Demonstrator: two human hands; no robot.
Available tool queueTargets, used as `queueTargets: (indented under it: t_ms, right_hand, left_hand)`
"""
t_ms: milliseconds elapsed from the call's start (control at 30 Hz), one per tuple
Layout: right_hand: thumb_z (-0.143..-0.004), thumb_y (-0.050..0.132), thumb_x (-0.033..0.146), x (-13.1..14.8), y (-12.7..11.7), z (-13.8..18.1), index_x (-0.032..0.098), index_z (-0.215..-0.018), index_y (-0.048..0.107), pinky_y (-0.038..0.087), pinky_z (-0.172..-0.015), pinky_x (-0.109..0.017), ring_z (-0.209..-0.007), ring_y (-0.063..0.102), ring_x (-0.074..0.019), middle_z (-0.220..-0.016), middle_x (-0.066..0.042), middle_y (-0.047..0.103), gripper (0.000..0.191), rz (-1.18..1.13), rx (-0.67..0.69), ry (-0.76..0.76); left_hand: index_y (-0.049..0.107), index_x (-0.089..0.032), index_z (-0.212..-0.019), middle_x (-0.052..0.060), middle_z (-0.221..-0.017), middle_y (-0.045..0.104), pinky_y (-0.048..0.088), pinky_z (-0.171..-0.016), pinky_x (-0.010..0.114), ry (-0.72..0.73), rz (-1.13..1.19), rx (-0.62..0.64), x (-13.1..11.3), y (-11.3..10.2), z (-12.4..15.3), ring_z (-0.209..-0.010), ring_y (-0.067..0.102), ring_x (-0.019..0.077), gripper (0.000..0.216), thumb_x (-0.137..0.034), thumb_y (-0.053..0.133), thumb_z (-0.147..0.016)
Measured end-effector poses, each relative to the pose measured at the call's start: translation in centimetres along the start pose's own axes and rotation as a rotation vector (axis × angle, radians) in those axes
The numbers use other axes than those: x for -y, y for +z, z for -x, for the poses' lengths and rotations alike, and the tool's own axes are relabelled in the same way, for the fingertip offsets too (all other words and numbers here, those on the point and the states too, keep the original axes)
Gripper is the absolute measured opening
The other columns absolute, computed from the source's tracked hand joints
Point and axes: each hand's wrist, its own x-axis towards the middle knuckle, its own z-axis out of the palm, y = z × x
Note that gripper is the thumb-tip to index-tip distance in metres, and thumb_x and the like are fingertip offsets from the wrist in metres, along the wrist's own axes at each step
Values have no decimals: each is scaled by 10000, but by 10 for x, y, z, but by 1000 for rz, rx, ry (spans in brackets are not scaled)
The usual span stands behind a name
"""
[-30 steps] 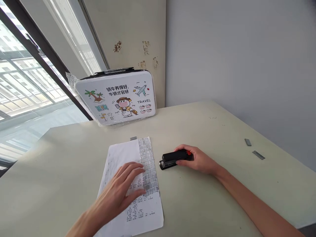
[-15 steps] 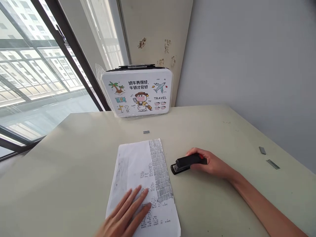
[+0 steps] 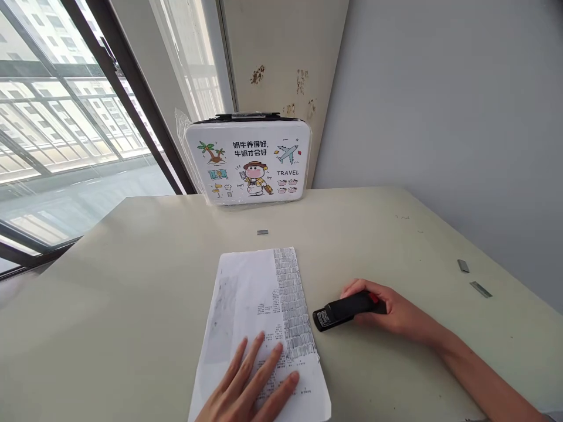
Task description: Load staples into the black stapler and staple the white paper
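Note:
A black stapler with a small red patch is gripped in my right hand, its front end pointing left, close to the right edge of the paper. My left hand lies flat with fingers spread on the lower part of the printed sheets. Dense rows of staples run down the right side of the top sheet, from its top corner to just beyond my fingertips. Printed text shows beside them, partly hidden under my left hand.
A white case with cartoon prints stands at the table's back, in clear plastic. One strip of staples lies beyond the paper. Two more grey strips lie at the right. A window is at the left, a grey wall at the right.
My right hand has brought the stapler nearer me and slightly right, tilting it so its front top shows. My left hand has slid a little to the right on the paper.

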Motion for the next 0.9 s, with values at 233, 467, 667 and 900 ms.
queueTargets:
  t_ms: [233,467,667,900]
  right_hand:
    - [-873,745,448,12,-7,15,278,-1050,685,522,-950,-425,-1085,648,-289,-1173,-55,702,253,36,14,78]
    - [-895,732,475,25,-10,23,303,-1031,687,530,-926,-425,-984,656,-270,-1152,-43,714,224,109,51,140]
    - [-886,689,630,33,-13,19,344,-1215,691,552,-947,-462,-1147,639,-339,-1338,-63,673,436,206,80,132]
    - [-1017,468,641,44,13,0,403,-1392,628,495,-1089,-535,-1437,470,-374,-1573,-15,525,472,288,-126,110]
  left_hand:
    - [287,-259,-1663,117,-1674,348,382,-1168,670,-36,23,11,-4,5,-20,-1528,321,432,748,-136,540,-971]
    - [269,-321,-1660,74,-1693,309,327,-1195,689,-66,114,19,-4,15,-33,-1549,281,388,907,76,433,-861]
    - [304,-330,-1646,64,-1708,285,284,-1206,718,-48,127,24,-4,26,-39,-1563,239,400,974,88,471,-783]
    - [327,-289,-1637,104,-1713,261,276,-1194,743,-26,143,34,-5,30,-44,-1568,204,417,963,85,469,-761]
